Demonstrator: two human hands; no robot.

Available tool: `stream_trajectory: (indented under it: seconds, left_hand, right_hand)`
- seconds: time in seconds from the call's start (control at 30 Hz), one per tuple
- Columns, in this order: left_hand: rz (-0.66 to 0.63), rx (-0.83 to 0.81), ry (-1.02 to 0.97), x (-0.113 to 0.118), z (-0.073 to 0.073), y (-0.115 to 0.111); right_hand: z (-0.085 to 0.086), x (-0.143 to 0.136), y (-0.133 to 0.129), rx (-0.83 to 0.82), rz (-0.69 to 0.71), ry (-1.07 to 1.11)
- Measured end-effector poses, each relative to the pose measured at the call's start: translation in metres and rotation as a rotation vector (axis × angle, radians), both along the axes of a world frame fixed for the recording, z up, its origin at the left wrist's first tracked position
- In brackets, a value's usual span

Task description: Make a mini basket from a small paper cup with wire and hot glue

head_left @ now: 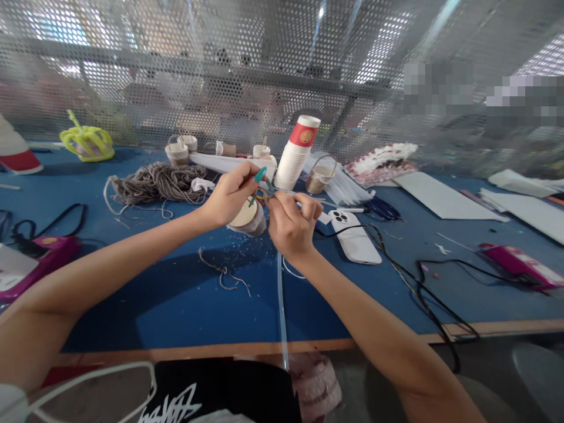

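My left hand (230, 194) grips a paper cup (249, 218) wrapped in grey cord, tipped so its round base faces me, above the blue table (185, 305). My right hand (291, 226) is pinched shut on a thin strand at the cup's rim, right beside the left thumb. A clear plastic tube (281, 305) runs from under my right hand down to the table's front edge. Short bits of grey cord (222, 271) lie on the table below the cup.
A heap of grey cord (158, 182) lies behind my left hand. A stack of white and red paper cups (297, 154), a small cord-wrapped basket (319, 176), a white phone (355, 238) with a black cable, and pink glue guns (39, 261) (520, 264) sit around. Perforated metal screen behind.
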State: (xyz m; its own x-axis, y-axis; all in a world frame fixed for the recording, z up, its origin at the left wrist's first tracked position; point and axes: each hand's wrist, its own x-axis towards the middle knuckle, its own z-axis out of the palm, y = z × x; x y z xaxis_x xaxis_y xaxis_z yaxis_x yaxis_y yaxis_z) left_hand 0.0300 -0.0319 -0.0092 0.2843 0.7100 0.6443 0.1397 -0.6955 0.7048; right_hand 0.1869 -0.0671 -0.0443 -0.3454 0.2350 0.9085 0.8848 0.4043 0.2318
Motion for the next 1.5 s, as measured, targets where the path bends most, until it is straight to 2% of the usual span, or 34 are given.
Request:
stream_trajectory:
  seconds: [0.2,0.37,0.43,0.63,0.83,1.0,1.17,1.37,1.5]
  left_hand:
    - [0.027,0.022,0.014,0.002,0.002,-0.003]
    - [-0.023,0.024,0.037,0.001,0.002,-0.003]
    - [-0.022,0.05,0.053,0.001,0.001,-0.004]
    - [0.073,0.156,0.13,0.002,0.0,-0.009]
    - [0.187,0.259,0.221,0.001,0.005,-0.011]
    - [0.207,0.278,0.184,-0.001,0.008,-0.01]
    - [0.221,0.222,0.145,-0.001,0.008,-0.007]
    - [0.229,0.22,0.133,-0.001,0.007,-0.006]
    - [0.235,0.252,0.171,-0.002,0.007,-0.006]
  right_hand:
    - [0.004,-0.001,-0.001,0.035,-0.075,-0.053]
    - [0.008,-0.004,-0.002,0.099,-0.035,-0.063]
    - [0.007,-0.003,-0.002,0.068,-0.017,-0.054]
    - [0.003,-0.001,-0.001,-0.117,0.039,-0.017]
    - [0.004,-0.005,-0.003,-0.012,-0.09,-0.038]
    - [0.004,-0.007,-0.004,0.021,-0.103,-0.001]
    - [0.004,-0.005,-0.007,-0.035,-0.017,0.038]
    - [0.011,-0.004,-0.009,0.088,0.01,0.015]
    - [0.021,-0.001,-0.009,0.015,0.036,0.073]
